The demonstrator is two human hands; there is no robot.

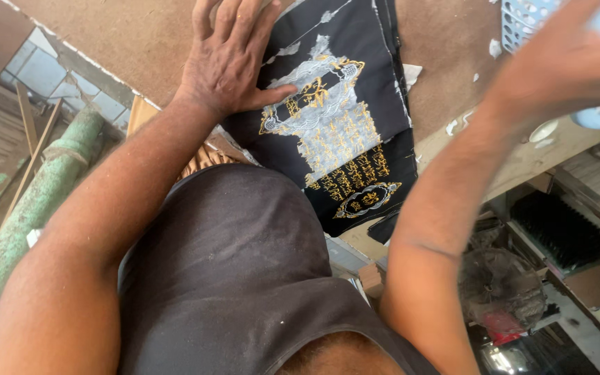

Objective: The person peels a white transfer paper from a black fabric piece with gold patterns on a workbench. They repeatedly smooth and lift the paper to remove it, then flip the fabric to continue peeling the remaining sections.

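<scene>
Your left hand (pixel 227 59) lies flat, fingers pressed together and thumb out, on the left edge of the black cloth (pixel 355 149) spread on the brown board (pixel 140 35). Your right hand (pixel 564 59) is blurred near the pale basket (pixel 526 17); its grip can't be told.
</scene>
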